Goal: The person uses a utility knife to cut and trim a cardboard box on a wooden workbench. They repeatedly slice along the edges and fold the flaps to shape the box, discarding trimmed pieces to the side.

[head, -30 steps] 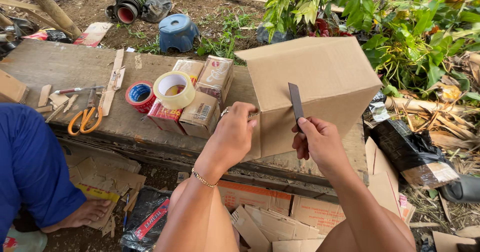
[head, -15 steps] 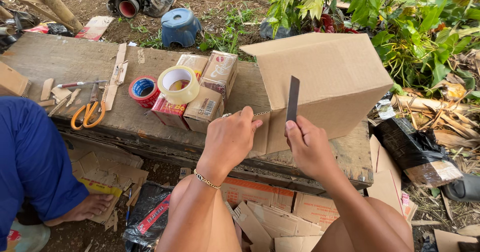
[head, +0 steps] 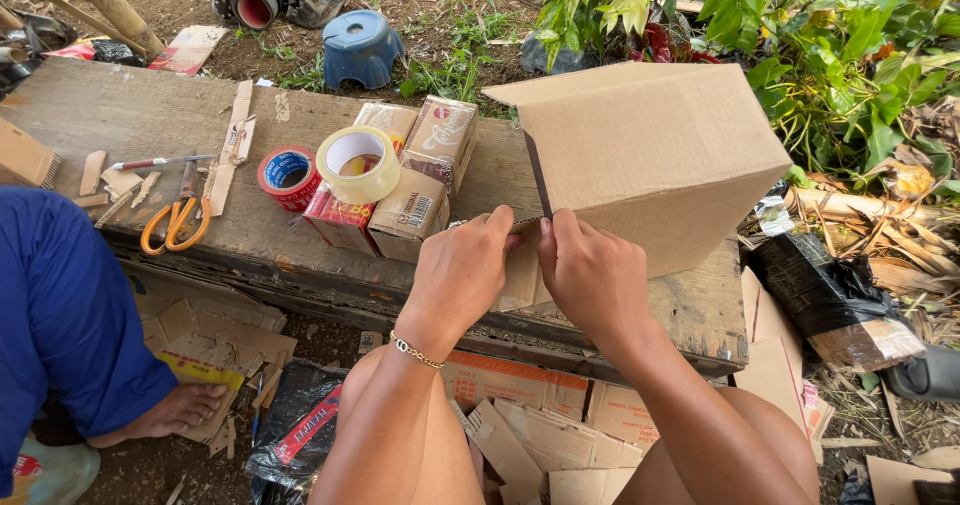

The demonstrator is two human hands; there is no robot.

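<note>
Risk of a nicked finger: left hand and right hand, fingers pinched on the cardboard box edge, crowd the dark blade there.

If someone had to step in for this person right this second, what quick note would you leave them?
Left hand presses the near corner of the cardboard box on the wooden bench. Right hand holds a thin dark blade against the box's open edge. Left of the box: small cartons with a clear tape roll on top, a red tape roll, orange scissors. Box flap stands open; nothing taped yet.
</note>
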